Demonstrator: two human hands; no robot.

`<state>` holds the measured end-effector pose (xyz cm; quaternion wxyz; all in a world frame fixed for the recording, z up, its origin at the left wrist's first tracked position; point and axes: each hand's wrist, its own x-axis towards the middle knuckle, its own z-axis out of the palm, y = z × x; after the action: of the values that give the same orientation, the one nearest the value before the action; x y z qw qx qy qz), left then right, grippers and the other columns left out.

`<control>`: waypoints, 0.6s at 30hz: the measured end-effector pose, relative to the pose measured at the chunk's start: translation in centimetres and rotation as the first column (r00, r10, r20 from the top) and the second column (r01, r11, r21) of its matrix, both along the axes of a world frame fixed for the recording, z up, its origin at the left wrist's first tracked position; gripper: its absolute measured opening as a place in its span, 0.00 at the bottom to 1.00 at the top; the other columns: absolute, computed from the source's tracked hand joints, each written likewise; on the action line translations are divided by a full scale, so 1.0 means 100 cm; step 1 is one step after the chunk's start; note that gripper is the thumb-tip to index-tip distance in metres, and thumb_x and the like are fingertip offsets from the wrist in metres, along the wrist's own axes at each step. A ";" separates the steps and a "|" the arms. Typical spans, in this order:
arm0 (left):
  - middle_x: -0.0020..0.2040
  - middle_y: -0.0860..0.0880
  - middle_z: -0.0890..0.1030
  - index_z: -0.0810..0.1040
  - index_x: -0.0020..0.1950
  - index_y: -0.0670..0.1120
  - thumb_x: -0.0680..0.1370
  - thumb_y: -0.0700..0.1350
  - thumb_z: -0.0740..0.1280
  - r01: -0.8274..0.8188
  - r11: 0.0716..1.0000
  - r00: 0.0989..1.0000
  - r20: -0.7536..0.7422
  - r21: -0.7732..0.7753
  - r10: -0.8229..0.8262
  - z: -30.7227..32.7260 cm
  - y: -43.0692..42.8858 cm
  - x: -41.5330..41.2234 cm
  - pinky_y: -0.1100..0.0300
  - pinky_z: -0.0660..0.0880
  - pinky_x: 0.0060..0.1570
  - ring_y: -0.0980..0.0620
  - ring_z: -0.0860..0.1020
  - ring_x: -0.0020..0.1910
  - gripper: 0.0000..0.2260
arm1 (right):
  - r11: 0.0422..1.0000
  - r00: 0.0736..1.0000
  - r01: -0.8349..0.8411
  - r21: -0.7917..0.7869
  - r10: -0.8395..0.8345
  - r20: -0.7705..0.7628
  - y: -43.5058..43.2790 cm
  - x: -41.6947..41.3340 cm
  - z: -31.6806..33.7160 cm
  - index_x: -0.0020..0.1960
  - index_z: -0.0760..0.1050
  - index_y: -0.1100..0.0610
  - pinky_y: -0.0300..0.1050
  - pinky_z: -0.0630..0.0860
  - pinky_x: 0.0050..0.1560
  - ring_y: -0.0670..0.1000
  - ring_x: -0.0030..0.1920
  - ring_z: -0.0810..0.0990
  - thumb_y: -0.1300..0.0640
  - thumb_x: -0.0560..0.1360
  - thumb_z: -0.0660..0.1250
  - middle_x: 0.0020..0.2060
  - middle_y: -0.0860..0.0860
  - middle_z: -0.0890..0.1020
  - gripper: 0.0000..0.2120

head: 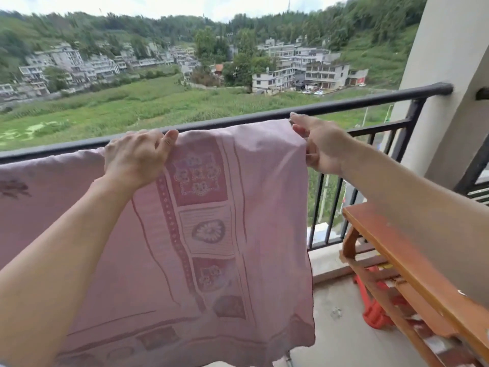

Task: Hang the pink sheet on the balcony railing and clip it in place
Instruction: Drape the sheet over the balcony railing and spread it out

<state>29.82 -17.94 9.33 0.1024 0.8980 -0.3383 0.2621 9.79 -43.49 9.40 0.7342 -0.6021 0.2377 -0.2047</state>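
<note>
The pink sheet (259, 213), with a darker floral border pattern, is draped over the black balcony railing (357, 103) and hangs down on my side. My left hand (137, 156) lies on the sheet at the top rail, fingers curled over the fold. My right hand (318, 143) pinches the sheet's right edge at the rail. No clip shows in either hand.
A wooden bench or table (412, 258) stands at the right, close to the railing, with red plastic items (375, 313) on the floor under it. A pale pillar (434, 107) closes the railing's right end. Concrete floor (344, 340) lies below the sheet's corner.
</note>
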 end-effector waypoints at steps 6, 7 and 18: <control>0.58 0.41 0.79 0.78 0.57 0.48 0.79 0.65 0.44 -0.080 0.996 0.994 -0.072 0.038 0.082 0.008 0.003 -0.011 0.47 0.67 0.52 0.39 0.76 0.57 0.30 | 0.999 0.998 0.014 0.028 -0.016 0.056 -0.009 -0.016 0.023 0.43 0.69 0.55 0.35 0.60 0.15 0.44 0.17 0.66 0.45 0.78 0.64 0.26 0.48 0.71 0.14; 0.59 0.41 0.79 0.78 0.58 0.48 0.79 0.65 0.44 -0.085 0.995 0.992 -0.085 0.052 0.089 0.008 0.004 -0.012 0.47 0.67 0.53 0.40 0.75 0.58 0.29 | 0.997 0.994 0.074 0.008 -0.075 0.074 -0.016 -0.019 0.029 0.42 0.69 0.54 0.35 0.62 0.16 0.45 0.17 0.68 0.47 0.78 0.65 0.26 0.48 0.72 0.13; 0.63 0.41 0.76 0.75 0.61 0.49 0.79 0.64 0.45 -0.094 0.993 0.977 -0.185 0.069 0.106 0.023 -0.001 -0.035 0.43 0.68 0.61 0.40 0.74 0.61 0.27 | 0.839 0.956 -0.145 -0.524 -0.018 -0.294 -0.043 -0.055 0.028 0.36 0.82 0.60 0.36 0.57 0.20 0.47 0.22 0.60 0.47 0.69 0.75 0.23 0.49 0.70 0.16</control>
<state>26.32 -18.04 11.59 0.0935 0.9373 -0.2893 0.1705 4.30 -47.82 12.23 0.4991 -0.8150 0.2540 -0.1489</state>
